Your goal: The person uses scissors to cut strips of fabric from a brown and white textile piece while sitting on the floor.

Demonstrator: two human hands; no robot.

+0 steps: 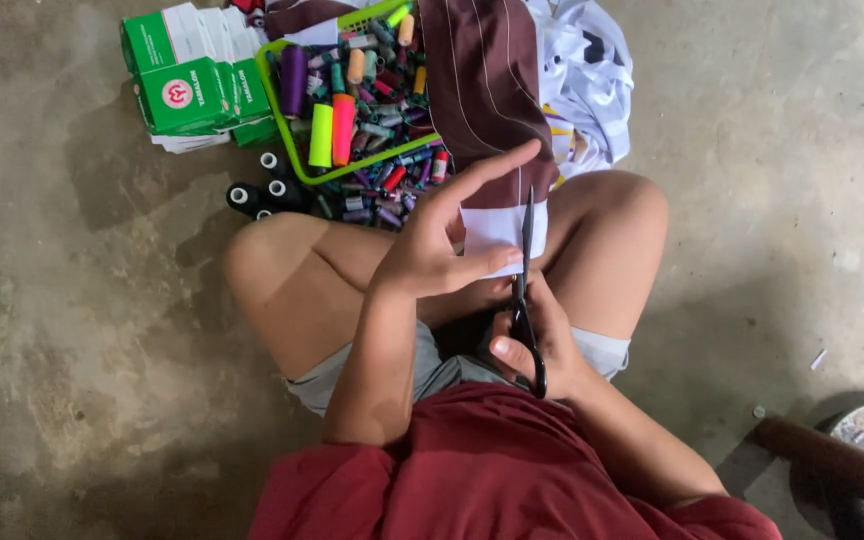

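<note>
Snipping white label [492, 232], scissors [525, 290] upright

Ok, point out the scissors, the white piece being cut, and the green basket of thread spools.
scissors [524, 300], head view, black blades near pivot
white piece [492, 228], head view, its middle
green basket [290, 128], head view, left rim

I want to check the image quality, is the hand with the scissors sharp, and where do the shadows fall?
Head view: the right hand and black scissors look slightly soft but readable; light is dim and even, with no glare; soft shadows lie on the concrete floor left of the knee.
</note>
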